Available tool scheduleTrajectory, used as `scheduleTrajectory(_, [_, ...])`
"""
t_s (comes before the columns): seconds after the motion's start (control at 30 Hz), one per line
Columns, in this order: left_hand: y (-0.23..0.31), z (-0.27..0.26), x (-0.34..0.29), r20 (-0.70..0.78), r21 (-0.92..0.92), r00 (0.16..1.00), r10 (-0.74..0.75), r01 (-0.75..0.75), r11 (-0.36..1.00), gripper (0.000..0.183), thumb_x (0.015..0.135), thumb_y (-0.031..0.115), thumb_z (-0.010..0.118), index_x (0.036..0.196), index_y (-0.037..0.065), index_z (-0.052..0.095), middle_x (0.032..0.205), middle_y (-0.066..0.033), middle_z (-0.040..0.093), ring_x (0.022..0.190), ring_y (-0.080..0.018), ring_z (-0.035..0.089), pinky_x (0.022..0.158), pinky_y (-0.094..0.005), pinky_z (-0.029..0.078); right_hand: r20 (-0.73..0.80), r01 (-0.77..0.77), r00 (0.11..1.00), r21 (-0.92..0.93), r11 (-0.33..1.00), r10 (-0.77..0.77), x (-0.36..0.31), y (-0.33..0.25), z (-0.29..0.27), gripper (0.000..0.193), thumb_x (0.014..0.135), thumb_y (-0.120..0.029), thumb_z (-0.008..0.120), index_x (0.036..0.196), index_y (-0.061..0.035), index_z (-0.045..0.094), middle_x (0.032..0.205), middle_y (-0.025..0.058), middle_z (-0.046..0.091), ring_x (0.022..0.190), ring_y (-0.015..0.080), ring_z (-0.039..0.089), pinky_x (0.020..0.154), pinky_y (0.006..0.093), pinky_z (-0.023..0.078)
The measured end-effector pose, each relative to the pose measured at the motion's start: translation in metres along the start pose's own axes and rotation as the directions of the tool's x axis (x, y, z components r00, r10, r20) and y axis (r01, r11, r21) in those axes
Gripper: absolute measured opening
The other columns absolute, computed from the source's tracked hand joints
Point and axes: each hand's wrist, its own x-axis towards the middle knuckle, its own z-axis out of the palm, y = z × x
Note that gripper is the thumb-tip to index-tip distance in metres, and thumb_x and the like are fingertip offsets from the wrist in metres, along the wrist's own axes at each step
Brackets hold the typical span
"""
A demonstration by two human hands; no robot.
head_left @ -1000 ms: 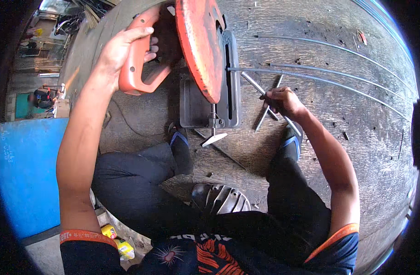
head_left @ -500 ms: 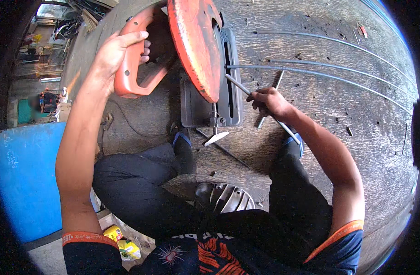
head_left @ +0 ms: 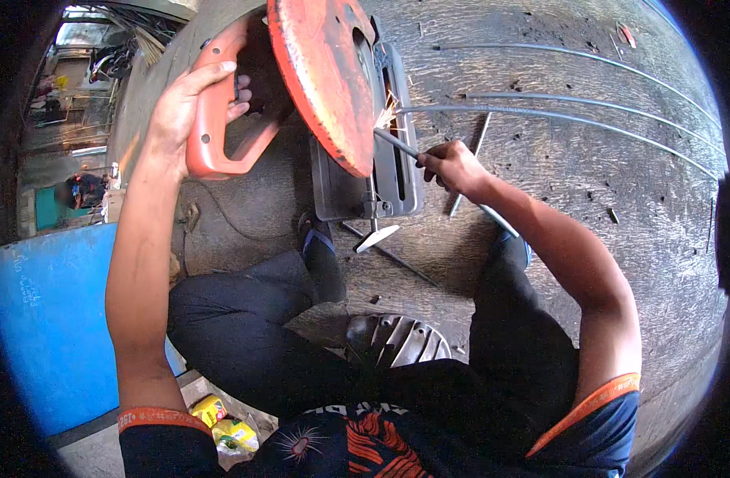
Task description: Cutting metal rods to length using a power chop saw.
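Note:
My left hand point(head_left: 178, 111) is wrapped round the orange D-shaped handle point(head_left: 208, 147) of a chop saw. The saw's worn orange blade guard point(head_left: 321, 80) leans over its grey base point(head_left: 328, 187). My right hand point(head_left: 454, 171) is closed round a thin metal rod point(head_left: 397, 143), whose far end reaches the lower right side of the guard. Sparks point(head_left: 390, 111) fly there, beside the slot in the base; the blade's contact itself is hidden. A screw clamp with a white crank handle point(head_left: 377, 239) sticks out at the near end of the base.
Several long thin rods point(head_left: 572, 116) lie across the worn floor at right. A shorter rod point(head_left: 472, 163) lies beside the base, and a dark one point(head_left: 393, 256) in front. A ribbed metal housing point(head_left: 398, 341) sits between my legs. A blue panel point(head_left: 54, 319) stands at left.
The rod in my right hand has moved left, up to the guard, and sparks have appeared. The handle and guard have shifted slightly left in view, with my left hand still gripping.

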Motion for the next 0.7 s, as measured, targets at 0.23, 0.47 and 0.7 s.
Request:
scheduleTrajectory(0.23, [-0.0012,0.0022,-0.0019,-0.022,-0.008,1.000,-0.001,0.001,1.000,0.049,0.083,0.023,0.064,0.121,-0.002,0.048,0.098,-0.0100,0.059,0.088,-0.0185,0.059,0.079,-0.0328,0.051,-0.110,0.091,0.987,-0.236,0.968,-0.120,0.0014,-0.0007,0.0030,0.031,0.083,-0.027,0.058,0.087,0.0029,0.067,0.074,0.0175,0.066,0.070,0.0271,0.066,0.068,0.0361,0.051])
scheduleTrajectory(0.47, [0.0008,0.0037,-0.0019,-0.016,0.007,1.000,-0.008,0.008,1.000,0.050,0.083,0.024,0.064,0.122,-0.002,0.047,0.101,-0.0117,0.059,0.088,-0.0190,0.059,0.080,-0.0330,0.050,-0.206,0.151,0.948,-0.380,0.912,-0.243,0.0005,-0.0009,0.0006,0.026,0.080,-0.024,0.060,0.085,-0.0001,0.068,0.071,0.0220,0.063,0.070,0.0360,0.064,0.069,0.0404,0.051])
scheduleTrajectory(0.7, [-0.0019,-0.0002,0.0006,-0.016,0.023,1.000,-0.007,0.007,1.000,0.047,0.082,0.025,0.065,0.118,-0.002,0.050,0.098,-0.0115,0.059,0.086,-0.0179,0.059,0.078,-0.0312,0.051,-0.255,0.204,0.903,-0.456,0.866,-0.347,0.0007,0.0025,-0.0042,0.021,0.078,-0.021,0.059,0.083,-0.0029,0.069,0.070,0.0223,0.062,0.070,0.0390,0.063,0.069,0.0434,0.050])
